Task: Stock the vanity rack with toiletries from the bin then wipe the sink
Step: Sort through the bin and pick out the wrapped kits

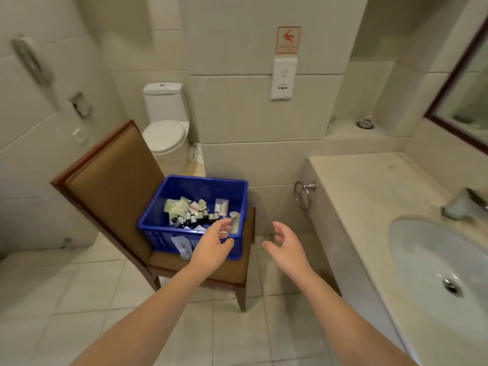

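Observation:
A blue plastic bin (169,191) stands on the seat of a brown padded chair (111,180). Inside lie several small dark-capped bottles (196,219) and pale sachets (177,206). My left hand (215,245) hovers at the bin's near right corner, fingers relaxed, holding nothing. My right hand (287,243) is stretched out to the right of the bin, over the floor, fingers spread and empty. The white sink (422,249) with its drain sits in the beige counter (369,186) at the right. No vanity rack shows.
A toilet (166,122) stands behind the chair. A towel ring (303,194) hangs on the counter's end. The faucet (462,204) is behind the sink, a framed mirror (464,83) above it. A small glass (365,122) rests on a ledge. Tiled floor lies below.

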The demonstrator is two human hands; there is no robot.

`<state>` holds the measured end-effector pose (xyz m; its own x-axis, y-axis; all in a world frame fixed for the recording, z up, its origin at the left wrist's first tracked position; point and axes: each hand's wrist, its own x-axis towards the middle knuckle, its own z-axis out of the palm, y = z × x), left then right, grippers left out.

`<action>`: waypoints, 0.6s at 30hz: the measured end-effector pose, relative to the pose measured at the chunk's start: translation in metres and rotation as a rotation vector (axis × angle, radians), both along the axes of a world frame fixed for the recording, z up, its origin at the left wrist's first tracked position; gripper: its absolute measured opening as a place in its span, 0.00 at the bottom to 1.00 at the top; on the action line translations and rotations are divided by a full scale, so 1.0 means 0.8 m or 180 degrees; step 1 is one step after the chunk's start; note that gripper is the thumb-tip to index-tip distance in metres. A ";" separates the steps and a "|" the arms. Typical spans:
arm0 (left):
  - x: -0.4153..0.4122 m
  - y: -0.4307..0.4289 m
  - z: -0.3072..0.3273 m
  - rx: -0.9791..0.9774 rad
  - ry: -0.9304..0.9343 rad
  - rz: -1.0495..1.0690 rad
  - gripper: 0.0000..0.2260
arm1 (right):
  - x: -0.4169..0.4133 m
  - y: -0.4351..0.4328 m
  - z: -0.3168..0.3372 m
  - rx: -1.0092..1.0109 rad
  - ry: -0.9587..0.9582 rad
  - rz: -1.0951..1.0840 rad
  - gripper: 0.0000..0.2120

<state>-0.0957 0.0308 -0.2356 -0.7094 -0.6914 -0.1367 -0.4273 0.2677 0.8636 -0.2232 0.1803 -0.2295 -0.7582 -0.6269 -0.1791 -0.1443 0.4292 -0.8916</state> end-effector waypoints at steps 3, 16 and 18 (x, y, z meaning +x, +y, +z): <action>0.025 -0.052 -0.004 0.0014 -0.0049 0.0121 0.21 | 0.018 -0.062 -0.007 -0.0025 -0.0036 0.0162 0.30; 0.069 -0.196 -0.042 0.0148 -0.0246 0.0755 0.21 | 0.018 -0.245 -0.034 0.0310 -0.0061 0.0812 0.29; 0.062 -0.219 -0.047 0.0152 -0.0292 0.0819 0.22 | 0.009 -0.275 -0.040 0.0332 -0.0118 0.0911 0.29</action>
